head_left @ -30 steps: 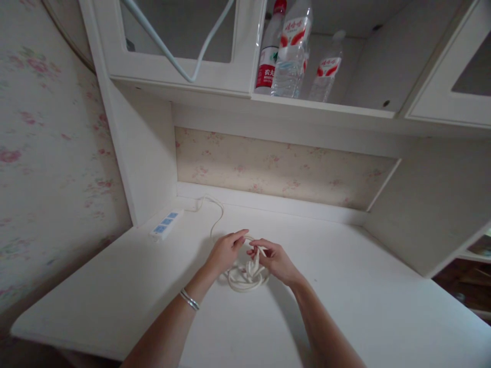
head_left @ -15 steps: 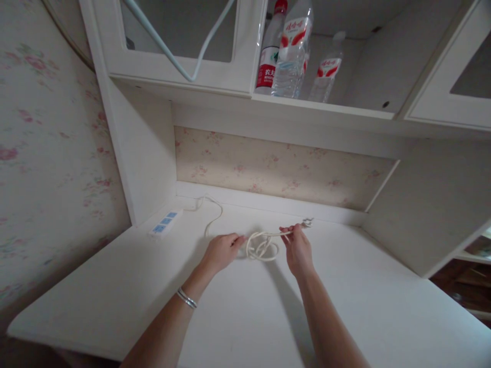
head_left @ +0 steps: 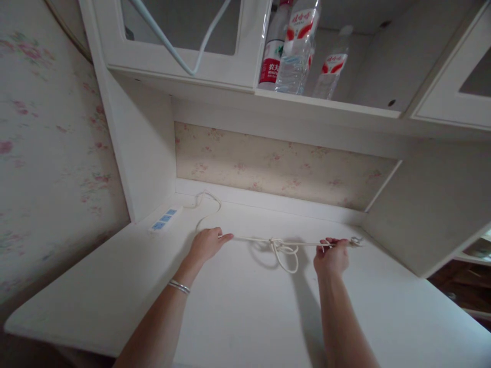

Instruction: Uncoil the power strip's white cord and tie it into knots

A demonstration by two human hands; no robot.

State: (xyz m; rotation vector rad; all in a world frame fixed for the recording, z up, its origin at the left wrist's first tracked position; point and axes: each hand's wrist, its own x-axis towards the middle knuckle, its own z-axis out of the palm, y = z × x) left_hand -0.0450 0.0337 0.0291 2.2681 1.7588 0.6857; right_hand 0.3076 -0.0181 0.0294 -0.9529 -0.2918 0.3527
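A white power cord (head_left: 284,247) is stretched taut above the white desk (head_left: 245,306), with a tangled loop hanging at its middle. My left hand (head_left: 207,243) pinches the cord at its left part, fingers closed on it. My right hand (head_left: 332,255) grips the cord near its plug end (head_left: 356,240), which sticks out to the right of the fist. The cord runs back past my left hand to a white power strip (head_left: 164,220) with blue sockets at the desk's back left.
Above the desk, an open shelf holds three water bottles (head_left: 297,46) with red labels. Glass-fronted cabinet doors (head_left: 172,36) flank it. Floral wallpaper (head_left: 280,168) backs the desk. A side panel (head_left: 425,204) closes the right.
My right hand has pulled the plug end far to the right, drawing the coiled bundle out into a nearly straight line with one small tangle. My left hand stayed about in place.
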